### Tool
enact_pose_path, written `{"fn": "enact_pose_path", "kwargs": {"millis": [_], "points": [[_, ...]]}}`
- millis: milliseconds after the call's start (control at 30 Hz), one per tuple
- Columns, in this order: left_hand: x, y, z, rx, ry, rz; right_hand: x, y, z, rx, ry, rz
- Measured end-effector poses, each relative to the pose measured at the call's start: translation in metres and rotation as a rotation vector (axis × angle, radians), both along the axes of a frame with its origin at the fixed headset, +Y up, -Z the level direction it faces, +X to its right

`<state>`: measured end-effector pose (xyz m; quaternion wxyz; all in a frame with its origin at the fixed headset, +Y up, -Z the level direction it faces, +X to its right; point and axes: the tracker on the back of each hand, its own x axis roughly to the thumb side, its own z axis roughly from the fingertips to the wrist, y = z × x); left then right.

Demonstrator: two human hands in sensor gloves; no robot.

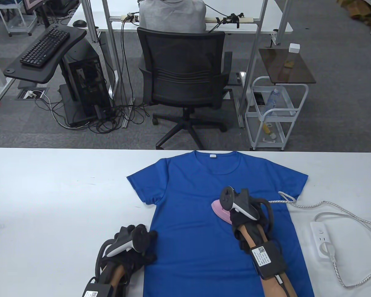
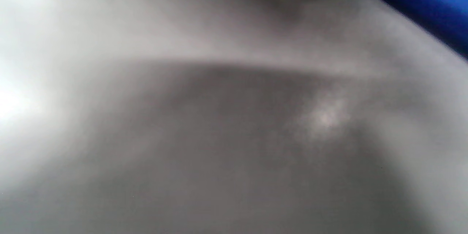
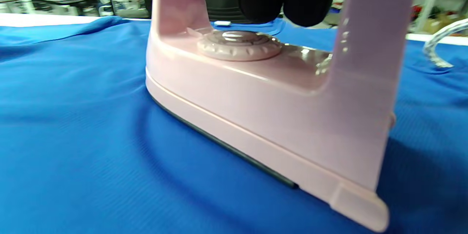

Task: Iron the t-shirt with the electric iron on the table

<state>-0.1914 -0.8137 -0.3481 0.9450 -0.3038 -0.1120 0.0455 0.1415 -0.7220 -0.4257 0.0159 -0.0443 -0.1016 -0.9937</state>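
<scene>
A blue t-shirt (image 1: pixel 204 222) lies flat on the white table (image 1: pixel 55 191), collar at the far side. My right hand (image 1: pixel 242 213) grips the handle of a pink electric iron (image 1: pixel 221 211) whose soleplate rests on the middle of the shirt. In the right wrist view the iron (image 3: pixel 256 95) sits flat on the blue cloth (image 3: pixel 73 146), with gloved fingers (image 3: pixel 285 2) wrapped around its handle. My left hand (image 1: pixel 142 244) rests at the shirt's lower left edge; how its fingers lie is hidden under the tracker. The left wrist view is a blur of table with a blue corner of the shirt (image 2: pixel 431 0).
The iron's braided cord (image 1: pixel 337 213) runs right across the table to a white power strip (image 1: pixel 323 239). Beyond the table's far edge stand an office chair (image 1: pixel 185 80) and a white cart (image 1: pixel 275 114).
</scene>
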Motion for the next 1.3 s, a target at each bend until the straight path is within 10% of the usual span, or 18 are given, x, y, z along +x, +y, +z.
{"fn": "enact_pose_path", "kwargs": {"millis": [400,933,1300], "points": [[0.001,0.001,0.000,-0.003,-0.002,-0.017,-0.006,0.003,0.013,-0.002,0.059,-0.044],[0.001,0.001,0.000,-0.004,-0.001,-0.015,-0.036,-0.004,-0.024,0.114,-0.119,-0.035],[0.001,0.001,-0.001,-0.008,-0.001,-0.012,-0.037,0.001,-0.006,0.015,0.052,-0.063]]}}
